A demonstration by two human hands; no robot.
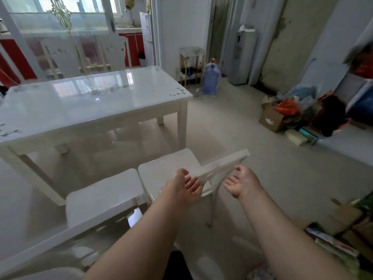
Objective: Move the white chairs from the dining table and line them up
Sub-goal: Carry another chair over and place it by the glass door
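Two white chairs stand side by side just in front of me, beside the white dining table (90,102). The left chair (103,197) has its back rail running across the lower left. The right chair (169,166) is turned, with its back rail (228,161) slanting up to the right. My left hand (185,186) is open with its fingers at the lower end of that rail. My right hand (240,182) is open, palm turned inward, just below the rail's middle. Neither hand is closed around it. Two more white chairs (60,55) stand behind the table's far side.
A blue water jug (211,79) and a small shelf (191,63) stand past the table's right end, next to a water dispenser (242,57). A cardboard box (270,118) and a pile of bags lie at right. Books (333,243) lie at lower right.
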